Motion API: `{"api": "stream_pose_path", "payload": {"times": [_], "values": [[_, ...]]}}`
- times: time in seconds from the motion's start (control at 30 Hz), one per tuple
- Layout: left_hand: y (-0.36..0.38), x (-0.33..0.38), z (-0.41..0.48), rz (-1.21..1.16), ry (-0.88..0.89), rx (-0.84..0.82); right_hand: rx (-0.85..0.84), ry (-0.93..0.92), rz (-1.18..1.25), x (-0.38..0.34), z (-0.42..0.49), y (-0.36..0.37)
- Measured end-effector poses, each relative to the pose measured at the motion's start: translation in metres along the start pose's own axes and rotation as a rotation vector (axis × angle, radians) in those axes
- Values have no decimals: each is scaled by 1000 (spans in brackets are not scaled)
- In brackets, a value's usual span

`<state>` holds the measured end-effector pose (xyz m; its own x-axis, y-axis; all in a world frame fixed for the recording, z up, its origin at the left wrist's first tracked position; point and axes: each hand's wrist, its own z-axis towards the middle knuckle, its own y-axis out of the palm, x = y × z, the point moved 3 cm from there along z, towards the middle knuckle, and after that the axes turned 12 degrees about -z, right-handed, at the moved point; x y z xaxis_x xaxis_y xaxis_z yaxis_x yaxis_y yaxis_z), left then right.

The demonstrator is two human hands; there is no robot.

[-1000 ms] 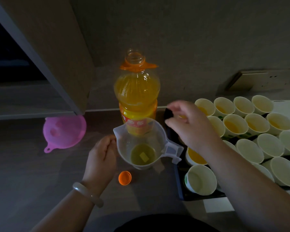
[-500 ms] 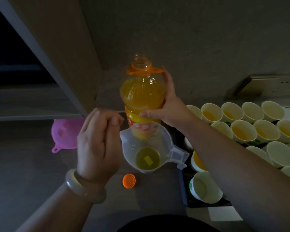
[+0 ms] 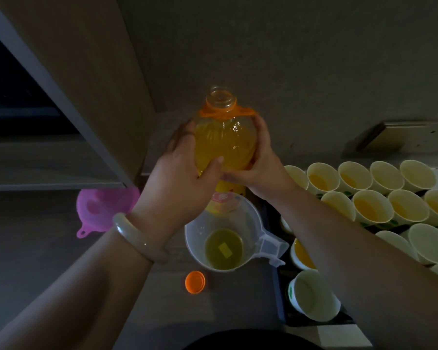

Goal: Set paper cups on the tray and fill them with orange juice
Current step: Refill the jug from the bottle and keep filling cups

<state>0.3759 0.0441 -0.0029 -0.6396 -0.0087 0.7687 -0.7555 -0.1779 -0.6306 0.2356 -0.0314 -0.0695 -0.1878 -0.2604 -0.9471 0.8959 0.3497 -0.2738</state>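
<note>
— How are the fingers placed?

— The left fingers (image 3: 181, 133) wrap the far side of the bottle (image 3: 223, 142), with the thumb across its front. The right fingers (image 3: 260, 130) curl round the other shoulder. So the left hand (image 3: 180, 173) and the right hand (image 3: 262, 170) both grip it, upright, with its mouth open.

— Where is it?

— At the back of the counter, just behind the clear jug (image 3: 249, 223), which holds a shallow pool of juice. The jug hides the bottle's base, so I cannot tell if it is lifted. The orange cap (image 3: 195, 282) lies in front of the jug.

— And the pour?

— The bottle looks heavy and nearly full. I'd keep both hands on it and bring the mouth over the jug's rim before tipping slowly. The tray (image 3: 280, 299) of cups (image 3: 369, 208) sits just to the right, and several cups look empty.
</note>
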Motion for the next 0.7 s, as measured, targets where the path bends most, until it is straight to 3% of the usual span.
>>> {"api": "stream_pose_path", "payload": {"times": [0.2, 0.5, 0.7], "values": [[-1, -2, 6, 8, -9, -6, -98, -24, -164, 4, 5, -13], [4, 6, 14, -6, 4, 9, 110, -38, -123, 11, 1, -4], [7, 5, 15, -81, 7, 17, 217, -69, -238, 9, 0, -4]]}}
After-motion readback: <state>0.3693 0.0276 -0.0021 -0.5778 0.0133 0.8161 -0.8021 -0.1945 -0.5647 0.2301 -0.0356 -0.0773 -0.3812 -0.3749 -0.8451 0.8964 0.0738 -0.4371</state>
